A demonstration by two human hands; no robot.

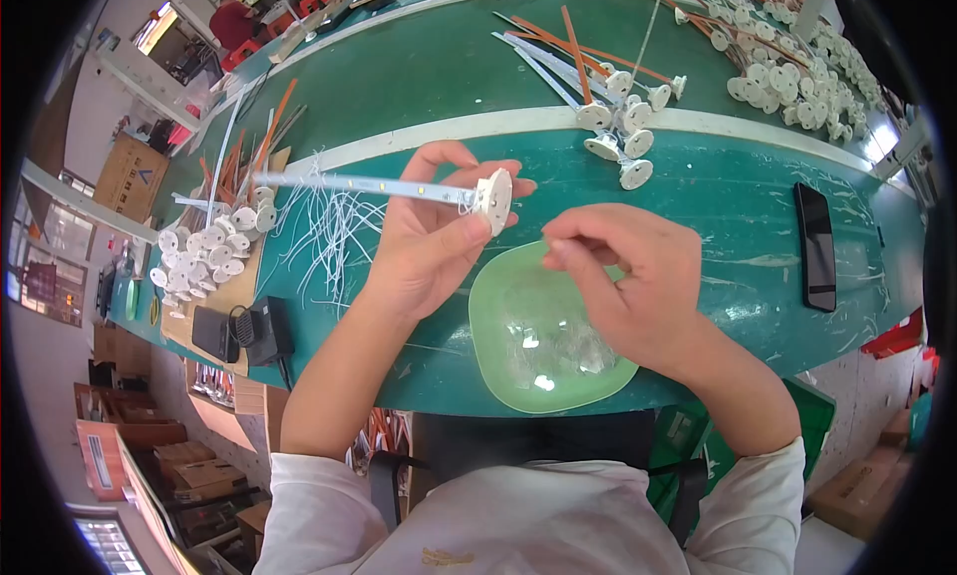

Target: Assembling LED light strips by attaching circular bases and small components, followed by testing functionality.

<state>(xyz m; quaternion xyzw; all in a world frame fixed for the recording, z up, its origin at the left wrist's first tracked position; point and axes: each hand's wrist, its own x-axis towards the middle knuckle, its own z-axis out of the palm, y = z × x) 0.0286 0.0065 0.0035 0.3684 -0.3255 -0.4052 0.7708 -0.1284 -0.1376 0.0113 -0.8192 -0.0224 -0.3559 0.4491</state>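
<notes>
My left hand is closed on an LED strip lamp, a narrow pale strip with small yellow LEDs, gripping it at its round white base. The strip points left, roughly level, above the bench. To the right, my right hand is in a pinch, thumb against forefinger, over the far edge of a light green plastic bowl. Whatever those fingertips hold, if anything, is too small to tell. Clear, shiny bits lie in the bowl. Thin white wires are strewn left of my left hand.
White-based strips are heaped at the left, near a black power adapter. More such strips lie beyond my hands, and a large pile sits far right. A black phone rests on the green bench.
</notes>
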